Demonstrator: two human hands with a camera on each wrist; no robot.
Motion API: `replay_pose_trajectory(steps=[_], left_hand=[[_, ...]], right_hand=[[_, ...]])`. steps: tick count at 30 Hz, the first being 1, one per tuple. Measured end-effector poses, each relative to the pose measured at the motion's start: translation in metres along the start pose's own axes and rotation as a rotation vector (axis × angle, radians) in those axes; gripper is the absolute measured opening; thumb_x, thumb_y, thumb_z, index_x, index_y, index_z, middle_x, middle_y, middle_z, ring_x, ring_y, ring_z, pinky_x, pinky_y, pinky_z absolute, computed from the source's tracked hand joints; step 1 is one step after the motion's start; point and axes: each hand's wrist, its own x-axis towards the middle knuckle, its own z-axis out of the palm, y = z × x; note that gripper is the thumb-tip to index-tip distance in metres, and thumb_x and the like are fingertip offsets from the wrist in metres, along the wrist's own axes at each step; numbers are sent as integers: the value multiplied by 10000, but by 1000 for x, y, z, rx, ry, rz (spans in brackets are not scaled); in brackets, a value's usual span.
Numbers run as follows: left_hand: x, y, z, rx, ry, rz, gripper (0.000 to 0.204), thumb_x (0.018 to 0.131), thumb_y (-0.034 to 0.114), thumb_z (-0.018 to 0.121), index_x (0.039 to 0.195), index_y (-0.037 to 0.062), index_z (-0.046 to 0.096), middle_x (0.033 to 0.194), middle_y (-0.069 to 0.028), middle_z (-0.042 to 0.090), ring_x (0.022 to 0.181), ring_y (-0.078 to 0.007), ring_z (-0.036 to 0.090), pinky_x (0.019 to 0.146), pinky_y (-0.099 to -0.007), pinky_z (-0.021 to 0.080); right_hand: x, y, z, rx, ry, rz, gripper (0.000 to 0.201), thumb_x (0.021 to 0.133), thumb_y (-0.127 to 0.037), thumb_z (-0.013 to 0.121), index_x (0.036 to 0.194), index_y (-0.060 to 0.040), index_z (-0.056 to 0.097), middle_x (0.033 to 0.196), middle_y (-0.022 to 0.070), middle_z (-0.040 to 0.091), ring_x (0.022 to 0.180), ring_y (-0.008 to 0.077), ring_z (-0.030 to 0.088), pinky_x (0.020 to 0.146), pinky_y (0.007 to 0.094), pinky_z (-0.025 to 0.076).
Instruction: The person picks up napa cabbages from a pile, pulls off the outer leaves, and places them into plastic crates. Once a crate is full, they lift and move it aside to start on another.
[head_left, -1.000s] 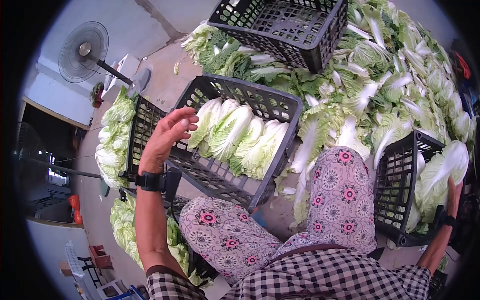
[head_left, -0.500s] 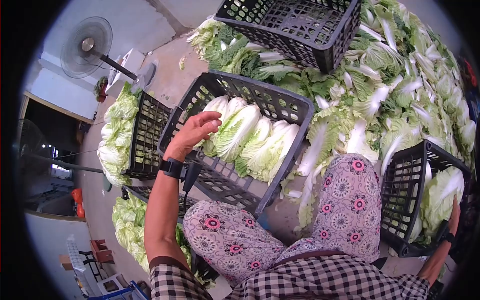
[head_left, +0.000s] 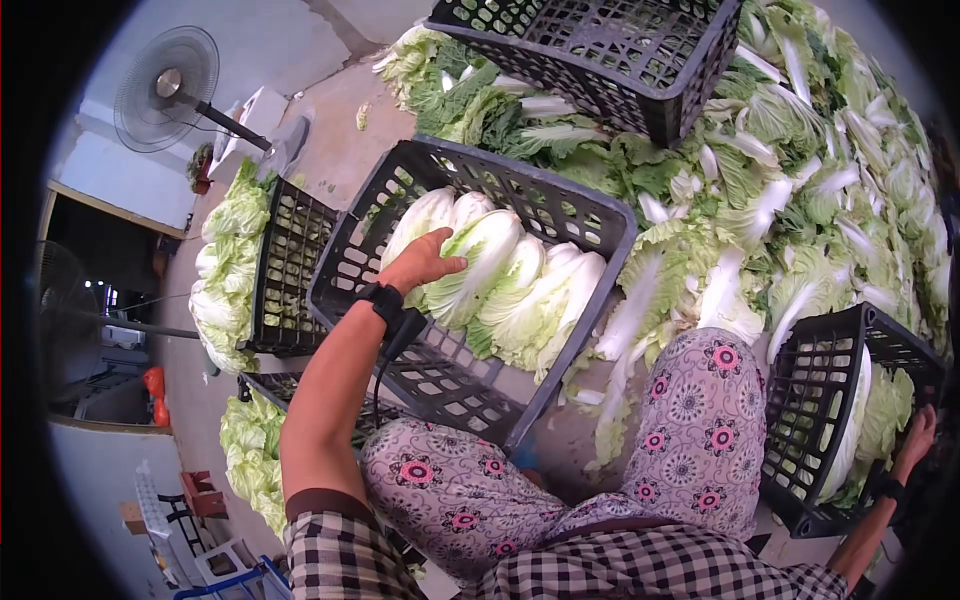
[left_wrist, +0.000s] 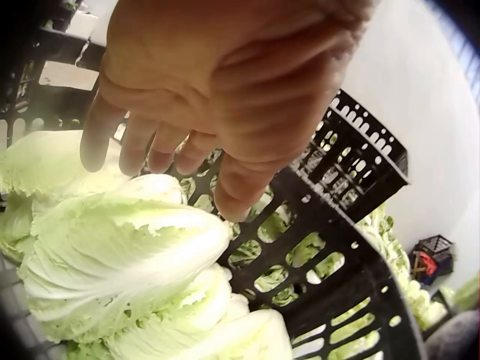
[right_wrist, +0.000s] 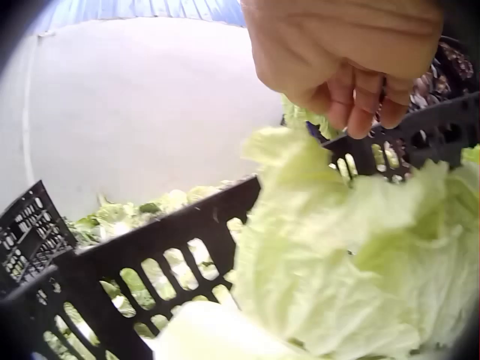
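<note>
My left hand (head_left: 428, 265) reaches over a row of napa cabbages (head_left: 480, 265) lying in the black crate (head_left: 612, 225) before my knees. In the left wrist view its fingers (left_wrist: 135, 146) extend downward beside a pale cabbage (left_wrist: 124, 262), gripping nothing. At far right, my right hand (head_left: 915, 438) is beside the leafy napa cabbage (head_left: 885, 415) in a smaller-looking black crate (head_left: 800, 440). The right wrist view shows this hand with fingers (right_wrist: 361, 120) loosely bent above the cabbage's frilly leaf top (right_wrist: 337, 247), holding nothing.
A big heap of loose cabbage leaves (head_left: 780, 200) spreads at the back right, with a black crate (head_left: 660, 110) resting on it. Crates of cabbages (head_left: 225, 290) stand at left, near a standing fan (head_left: 168, 85). My patterned knees (head_left: 690, 400) flank the gap between crates.
My left hand has moved right and down over the cabbages in the middle crate. The right hand has come off the cabbage, which now sits lower in the right crate.
</note>
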Motion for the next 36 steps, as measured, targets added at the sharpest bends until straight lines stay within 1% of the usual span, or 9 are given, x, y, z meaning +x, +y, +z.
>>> replay_pose_trajectory(steps=[4,7,12,15,19,23,26,32,36], left_hand=[[29,-25,33,175,48,6,984,673,395,766,1371,-51,237,1302,-276,410,1205,-366,430,1002,-371,363],[36,-32,57,172,109,-3,1059,618,407,795,1374,-48,208,1270,-289,422,1199,-392,421,1001,-369,362],[28,-4,66,280,125,-178,916,604,373,791,1295,-41,354,1146,-250,512,1117,-363,477,947,-377,395],[23,-12,79,341,273,-89,792,610,346,776,1219,-29,434,1068,-213,538,1007,-346,531,886,-395,426],[19,-20,69,77,221,-65,636,633,248,750,1168,24,489,1042,-159,597,923,-341,588,817,-389,474],[3,-15,36,-445,254,55,633,636,181,748,1180,4,478,1047,-115,608,901,-239,600,825,-353,478],[-23,24,-1,-860,241,172,686,629,183,764,1227,25,469,1083,-61,591,958,-166,571,871,-320,457],[-65,100,-30,-872,101,335,806,592,268,806,1280,41,453,1152,-56,563,1062,-162,519,946,-307,394],[-86,159,-26,-836,-46,473,846,565,295,842,1276,44,458,1172,-41,550,1106,-160,485,965,-309,369]], right_hand=[[2,-141,7,403,115,4,372,947,-230,474,1234,6,492,1152,90,564,1047,169,557,920,276,410],[1,-251,26,318,63,22,316,938,-160,493,1217,-11,510,1119,80,581,1048,160,553,918,269,410],[-24,-365,92,260,-206,-483,205,913,-30,495,1105,5,557,1051,69,599,974,153,566,867,256,418],[-55,-438,127,172,-329,-654,148,848,30,533,990,34,577,936,90,611,891,164,579,825,263,437],[-80,-478,160,206,-457,-749,168,770,21,600,937,13,592,873,136,629,820,263,624,748,316,475],[-93,-503,181,333,-552,-816,219,750,21,611,967,5,595,882,142,629,793,266,626,720,330,484],[-99,-519,191,366,-652,-770,417,734,-26,647,1137,-10,539,1048,167,601,963,294,600,837,336,468],[-108,-566,202,542,-774,-788,970,621,-262,778,1391,-35,233,1404,216,312,1317,337,296,1082,388,266],[-129,-604,210,741,-883,-939,1198,543,-474,814,1396,28,139,1407,253,245,1316,350,271,1094,414,225]])
